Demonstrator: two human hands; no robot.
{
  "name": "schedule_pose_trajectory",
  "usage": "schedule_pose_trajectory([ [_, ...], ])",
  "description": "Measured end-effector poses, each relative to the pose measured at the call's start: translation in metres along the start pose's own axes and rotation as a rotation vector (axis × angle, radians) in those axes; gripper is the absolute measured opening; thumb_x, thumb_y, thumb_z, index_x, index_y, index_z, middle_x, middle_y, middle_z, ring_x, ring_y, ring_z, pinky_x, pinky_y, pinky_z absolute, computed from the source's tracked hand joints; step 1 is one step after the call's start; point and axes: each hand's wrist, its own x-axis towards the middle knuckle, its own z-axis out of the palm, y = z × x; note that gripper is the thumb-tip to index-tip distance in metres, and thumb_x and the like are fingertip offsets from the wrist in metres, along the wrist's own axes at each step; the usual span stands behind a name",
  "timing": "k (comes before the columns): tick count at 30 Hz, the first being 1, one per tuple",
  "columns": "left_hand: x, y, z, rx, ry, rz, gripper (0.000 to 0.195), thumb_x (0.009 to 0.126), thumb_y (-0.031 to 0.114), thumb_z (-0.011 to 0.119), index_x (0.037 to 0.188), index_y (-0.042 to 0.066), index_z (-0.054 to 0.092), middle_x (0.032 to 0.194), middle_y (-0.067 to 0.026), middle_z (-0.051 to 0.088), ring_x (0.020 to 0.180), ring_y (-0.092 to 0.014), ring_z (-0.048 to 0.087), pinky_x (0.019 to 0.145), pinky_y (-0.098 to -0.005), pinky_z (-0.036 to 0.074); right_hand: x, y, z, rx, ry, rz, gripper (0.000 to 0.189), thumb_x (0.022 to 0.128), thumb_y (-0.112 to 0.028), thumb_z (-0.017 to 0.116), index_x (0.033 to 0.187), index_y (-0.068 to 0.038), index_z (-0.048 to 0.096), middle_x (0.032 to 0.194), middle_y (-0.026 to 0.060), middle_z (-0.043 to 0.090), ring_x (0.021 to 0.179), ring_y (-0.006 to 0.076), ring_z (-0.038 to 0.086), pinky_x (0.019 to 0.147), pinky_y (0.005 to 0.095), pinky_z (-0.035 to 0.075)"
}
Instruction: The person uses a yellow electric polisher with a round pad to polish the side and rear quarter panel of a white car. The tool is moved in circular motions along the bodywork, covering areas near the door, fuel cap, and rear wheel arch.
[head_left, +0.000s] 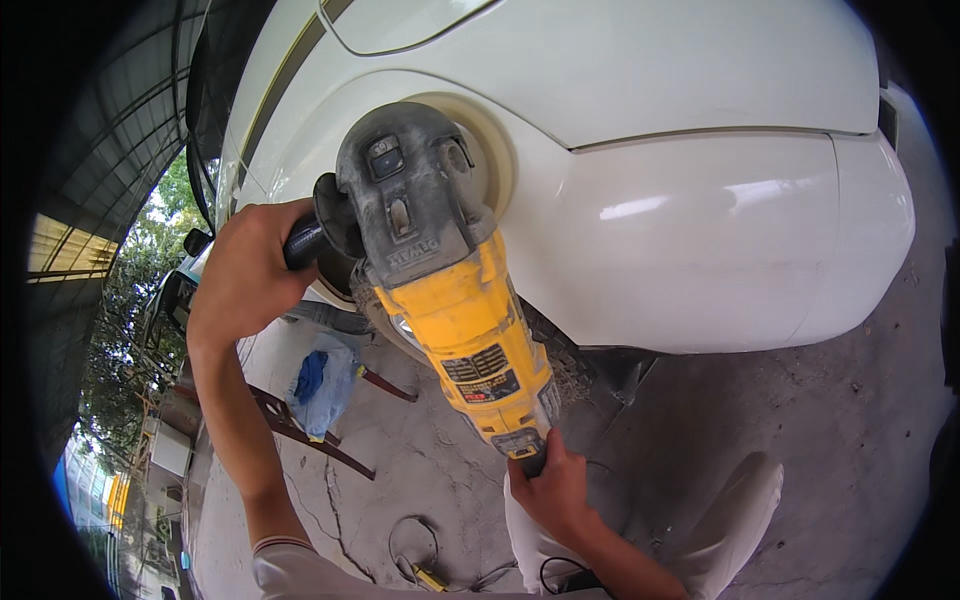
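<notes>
A yellow and black DeWalt rotary polisher (457, 300) spans the middle of the view, its dusty head up against a white car body (675, 195). Behind the head shows part of a round, cream-coloured polishing pad (501, 161), by the curved panel over the wheel; the head hides the rest. My left hand (251, 266) is wrapped around the black side handle (306, 241). Lower down, my right hand (555, 487) grips the polisher's rear end. The tool slants from upper left to lower right.
A dark wooden stool (330, 450) at left bears a clear plastic bag and a blue cloth (310, 376). A cable with a yellow connector (429, 577) lies on the cracked concrete floor (420, 465). The car's bumper (712, 300) juts out to the right.
</notes>
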Motion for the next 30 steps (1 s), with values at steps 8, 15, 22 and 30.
schedule_pose_trajectory([
  [8, 0.028, 0.038, -0.020, 0.092, -0.145, 0.050, 0.025, 0.073, -0.002, 0.072, 0.097, -0.004, 0.067, 0.073, -0.0220, 0.059, 0.064, -0.035, 0.058, 0.066, -0.0411, 0.049, -0.009, -0.014, -0.009, 0.112, -0.015, 0.066, 0.043, 0.084, -0.016, 0.082, 0.113, 0.002, 0.055, 0.074, 0.0217, 0.070, 0.067, 0.0443, 0.072, 0.058, 0.0502, 0.056],
  [15, 0.041, 0.049, -0.038, 0.206, -0.291, -0.044, 0.030, 0.072, -0.001, 0.072, 0.101, -0.005, 0.067, 0.080, -0.0242, 0.063, 0.071, -0.040, 0.060, 0.074, -0.0425, 0.051, -0.017, -0.025, 0.001, 0.283, -0.038, 0.118, 0.041, 0.085, -0.015, 0.079, 0.112, 0.007, 0.057, 0.076, 0.0259, 0.072, 0.075, 0.0474, 0.074, 0.060, 0.0483, 0.058],
  [22, 0.043, 0.054, -0.042, 0.288, -0.213, 0.110, 0.032, 0.071, 0.003, 0.070, 0.103, 0.000, 0.074, 0.083, -0.0245, 0.068, 0.082, -0.044, 0.068, 0.078, -0.0494, 0.053, -0.019, -0.028, 0.014, 0.339, 0.005, 0.124, 0.048, 0.084, -0.017, 0.081, 0.116, 0.009, 0.057, 0.074, 0.0247, 0.070, 0.068, 0.0460, 0.073, 0.057, 0.0486, 0.057],
  [30, 0.046, 0.049, -0.042, 0.235, -0.230, 0.128, 0.036, 0.071, 0.004, 0.068, 0.107, 0.001, 0.075, 0.086, -0.0241, 0.069, 0.086, -0.045, 0.068, 0.081, -0.0502, 0.054, -0.021, -0.027, 0.024, 0.376, 0.011, 0.145, 0.041, 0.087, -0.011, 0.077, 0.119, 0.007, 0.058, 0.079, 0.0218, 0.074, 0.077, 0.0421, 0.078, 0.064, 0.0439, 0.060],
])
